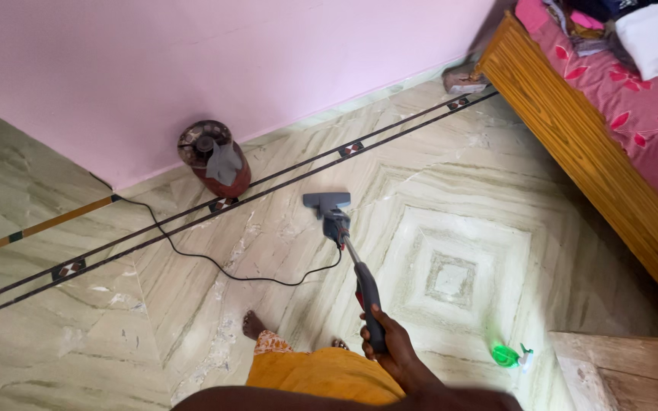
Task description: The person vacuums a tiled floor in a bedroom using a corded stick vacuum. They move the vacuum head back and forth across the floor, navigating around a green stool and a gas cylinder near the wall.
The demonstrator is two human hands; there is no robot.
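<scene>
While our right hand [390, 342] grips the grey stick vacuum cleaner [352, 262] at lower centre, our left hand is out of view. Its grey floor head [327, 202] rests mid-frame on the pale marble floor [458, 228], its black cord [215, 259] trailing left. We judge cleaning underway; progress cannot be told.

Home bedroom: wooden bed frame [588, 144] with pink floral sheet [649, 106] (clothes heaped on top), pink wall [192, 61], patterned marble floor [451, 251].
</scene>
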